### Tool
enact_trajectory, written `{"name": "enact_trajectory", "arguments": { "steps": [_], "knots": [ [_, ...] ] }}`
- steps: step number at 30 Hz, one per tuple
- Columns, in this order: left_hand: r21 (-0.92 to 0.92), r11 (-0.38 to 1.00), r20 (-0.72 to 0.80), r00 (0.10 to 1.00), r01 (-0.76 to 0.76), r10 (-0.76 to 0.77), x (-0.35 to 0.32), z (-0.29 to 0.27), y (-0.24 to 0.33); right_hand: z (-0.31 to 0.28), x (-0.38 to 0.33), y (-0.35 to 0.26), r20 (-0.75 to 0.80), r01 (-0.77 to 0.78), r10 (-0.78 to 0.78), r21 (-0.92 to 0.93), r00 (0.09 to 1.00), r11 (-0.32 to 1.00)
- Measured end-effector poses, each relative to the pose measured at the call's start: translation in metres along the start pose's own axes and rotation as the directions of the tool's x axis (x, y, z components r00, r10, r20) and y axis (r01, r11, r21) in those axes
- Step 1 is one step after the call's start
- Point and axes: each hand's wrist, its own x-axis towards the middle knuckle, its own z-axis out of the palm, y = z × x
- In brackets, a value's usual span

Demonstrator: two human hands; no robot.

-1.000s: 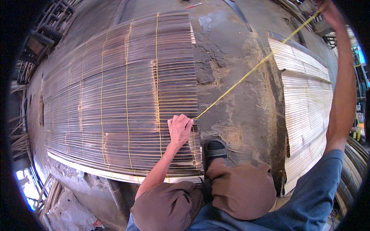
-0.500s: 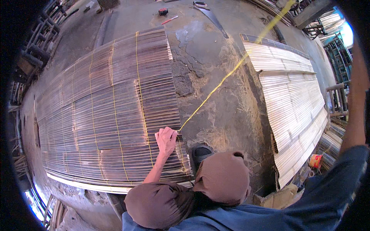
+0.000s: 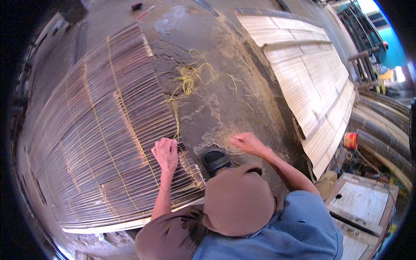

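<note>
A large mat of dark slats (image 3: 130,134), laced with rows of yellow cord, lies on the left. My left hand (image 3: 166,152) is closed at its right edge, pinching yellow cord (image 3: 177,119) between thumb and fingers. From there the cord runs up to a loose tangle on the floor. Over the bare floor to the right of the mat, my right hand (image 3: 248,143) is closed. Whatever its fingers hold, if anything, is too small to make out.
To the right lies a pale slatted panel (image 3: 299,73). A sandal (image 3: 216,161) on my foot is between my hands. A red and yellow tin (image 3: 350,140) and a worn wooden box (image 3: 362,201) stand at lower right. A tape measure (image 3: 137,6) lies far off.
My right arm has come down from the upper right to near my knees. The cord, stretched taut before, now lies slack in a tangle. The view has shifted.
</note>
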Motion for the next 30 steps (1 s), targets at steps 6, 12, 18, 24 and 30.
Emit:
{"name": "enact_trajectory", "arguments": {
  "steps": [6,12,18,24,30],
  "knots": [
    [0.020,1.000,-0.005,1.000,-0.009,0.009,0.000,0.001,-0.003,-0.037,-0.068,0.070,-0.621,-0.309,0.270,0.048,0.736,0.950],
    [0.062,0.998,0.003,1.000,0.006,-0.006,-0.002,-0.004,-0.007,-0.031,-0.048,0.106,-0.618,-0.592,0.327,-0.288,0.716,0.753],
    [0.064,0.998,0.008,1.000,-0.007,0.007,-0.001,0.002,-0.006,-0.133,0.055,0.119,0.345,-0.030,0.427,-0.748,0.836,0.663],
    [0.091,0.994,-0.030,0.998,-0.057,0.060,0.001,-0.001,-0.010,-0.373,0.195,-0.113,-0.504,0.065,-0.350,-0.499,0.790,0.864],
    [0.016,1.000,-0.022,1.000,0.001,0.000,0.007,0.006,0.006,-0.341,0.184,-0.183,-0.533,0.095,-0.558,-0.663,0.636,0.742]
  ]
}}
